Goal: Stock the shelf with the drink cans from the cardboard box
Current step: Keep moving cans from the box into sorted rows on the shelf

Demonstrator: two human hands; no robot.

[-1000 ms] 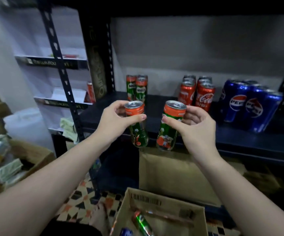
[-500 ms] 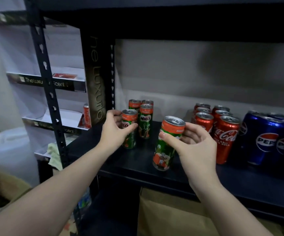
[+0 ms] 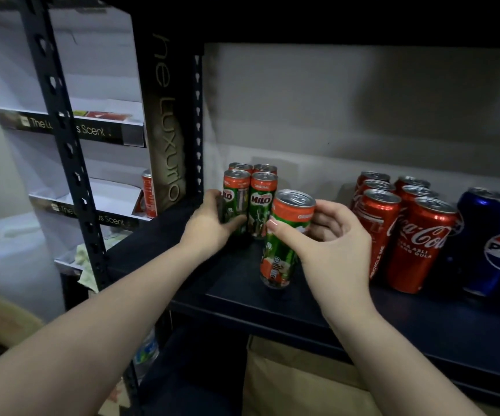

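The right hand point(image 3: 332, 244) clamps an upright Milo can point(image 3: 284, 238) just above the shelf point(image 3: 302, 298), its long axis vertical, in front and right of the Milo group point(image 3: 250, 199), where the left hand point(image 3: 212, 226) wraps the front-left can.

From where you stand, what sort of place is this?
Probably a shop stockroom or storage corner. A dark metal shelf holds drink cans grouped by brand: Milo cans, cola cans, Pepsi cans. A cardboard display stand is beside it.
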